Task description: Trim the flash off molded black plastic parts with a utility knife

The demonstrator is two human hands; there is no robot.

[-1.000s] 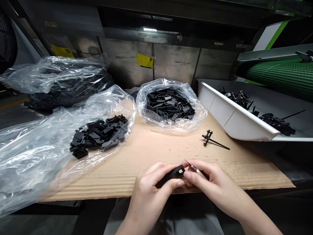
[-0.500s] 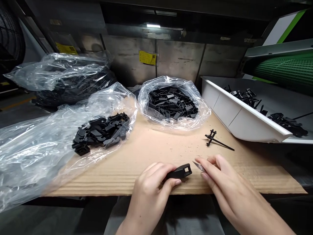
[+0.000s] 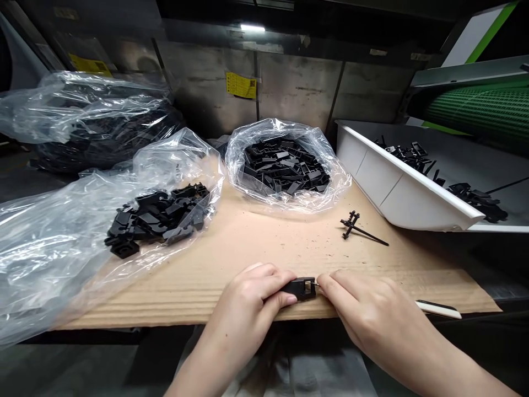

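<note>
My left hand is closed round a small black plastic part at the near edge of the cardboard sheet. My right hand pinches a thin knife whose blade tip touches the part's square hole; its white handle end sticks out to the right behind the hand. Both hands rest low on the cardboard, fingertips almost touching.
A clear bag of black parts stands at the back centre. An open bag with a pile of parts lies left, a fuller bag behind it. A white tray with parts is right. A black sprue lies on the cardboard.
The hands parted briefly, then came together again lower on the cardboard. The knife tip now sits at the part's hole, and the handle shows to the right.
</note>
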